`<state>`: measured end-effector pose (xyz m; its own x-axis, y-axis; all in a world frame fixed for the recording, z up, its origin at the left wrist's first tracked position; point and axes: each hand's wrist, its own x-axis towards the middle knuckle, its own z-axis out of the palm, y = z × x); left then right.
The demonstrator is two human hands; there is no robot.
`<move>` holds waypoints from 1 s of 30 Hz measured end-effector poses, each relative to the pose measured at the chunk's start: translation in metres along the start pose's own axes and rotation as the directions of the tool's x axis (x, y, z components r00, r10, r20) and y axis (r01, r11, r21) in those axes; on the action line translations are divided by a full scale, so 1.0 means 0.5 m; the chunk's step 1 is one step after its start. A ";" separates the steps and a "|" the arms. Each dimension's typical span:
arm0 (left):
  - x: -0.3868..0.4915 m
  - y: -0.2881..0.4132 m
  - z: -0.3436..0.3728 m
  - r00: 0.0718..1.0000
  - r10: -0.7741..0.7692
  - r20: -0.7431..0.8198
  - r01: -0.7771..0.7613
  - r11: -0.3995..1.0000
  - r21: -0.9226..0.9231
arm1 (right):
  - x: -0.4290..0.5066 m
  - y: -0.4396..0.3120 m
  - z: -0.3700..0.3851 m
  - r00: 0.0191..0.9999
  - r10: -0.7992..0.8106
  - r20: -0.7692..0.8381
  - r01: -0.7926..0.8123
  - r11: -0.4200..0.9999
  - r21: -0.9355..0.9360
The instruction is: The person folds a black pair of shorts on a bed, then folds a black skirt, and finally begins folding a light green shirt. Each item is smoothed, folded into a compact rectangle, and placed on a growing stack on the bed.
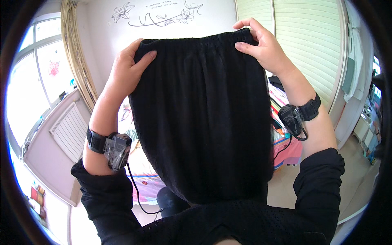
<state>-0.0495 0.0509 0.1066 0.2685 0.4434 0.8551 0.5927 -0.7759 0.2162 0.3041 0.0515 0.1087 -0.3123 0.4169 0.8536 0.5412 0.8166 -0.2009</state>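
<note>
A black cloth garment (208, 116) with a gathered elastic waistband hangs spread out in front of me. My left hand (131, 64) pinches the left end of the waistband, thumb on the near side. At the right end, my right hand (263, 46) grips the band between thumb and fingers, with the index finger raised above it. The fingers behind the cloth are partly hidden. The garment's lower part reaches down to my black top and hides much of what lies behind it.
Behind the garment stands a bed with a patterned cover (145, 186) and a pile of clothes (277, 122) at its right. A white radiator (69, 131) and a curtain (79, 58) are at left, pale green sliding doors (309, 39) at right. Cabled devices are strapped to both forearms.
</note>
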 end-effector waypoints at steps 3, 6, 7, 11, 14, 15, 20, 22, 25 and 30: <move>-0.009 0.020 -0.004 0.991 -0.036 0.127 0.060 0.980 -0.189 | -0.011 0.003 0.001 0.996 -0.027 0.090 0.013 0.989 0.151; -0.031 0.041 -0.012 0.963 -0.050 0.265 0.098 0.980 -0.175 | -0.018 0.004 -0.007 0.980 -0.067 0.189 0.026 0.977 0.210; -0.035 0.046 -0.017 0.952 0.031 0.304 0.025 0.983 -0.180 | -0.019 0.005 -0.012 0.973 -0.048 0.226 0.009 0.985 0.171; -0.044 0.061 -0.019 0.864 -0.017 0.504 0.043 0.998 -0.040 | -0.030 0.014 -0.014 0.948 -0.032 0.317 0.021 0.999 0.035; -0.059 0.071 -0.005 0.858 0.060 0.511 -0.033 0.998 -0.062 | -0.039 0.027 -0.007 0.934 -0.023 0.358 0.055 0.995 -0.080; -0.065 0.074 0.000 0.847 0.052 0.529 -0.038 0.999 -0.038 | -0.042 0.033 -0.005 0.930 -0.015 0.369 0.063 0.991 -0.118; -0.097 0.088 0.013 0.778 -0.101 0.620 -0.032 0.979 0.200 | -0.071 0.054 0.010 0.949 -0.105 0.298 0.185 0.950 -0.252; -0.112 0.090 0.028 0.817 0.011 0.577 -0.157 0.966 0.204 | -0.088 0.058 0.020 0.950 -0.194 0.245 0.259 0.927 -0.270; -0.132 0.091 0.044 0.816 0.075 0.574 -0.230 0.952 0.202 | -0.104 0.064 0.027 0.925 -0.300 0.234 0.362 0.884 -0.296; -0.137 0.098 0.075 0.738 0.168 0.653 -0.189 0.981 -0.039 | -0.110 0.069 0.033 0.919 -0.363 0.156 0.395 0.842 -0.367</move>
<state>-0.0104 -0.0007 0.0411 0.7940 0.4900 0.3598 0.5012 -0.8626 0.0687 0.3270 0.0632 0.0471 -0.6049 0.1485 0.7823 0.6187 0.7062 0.3443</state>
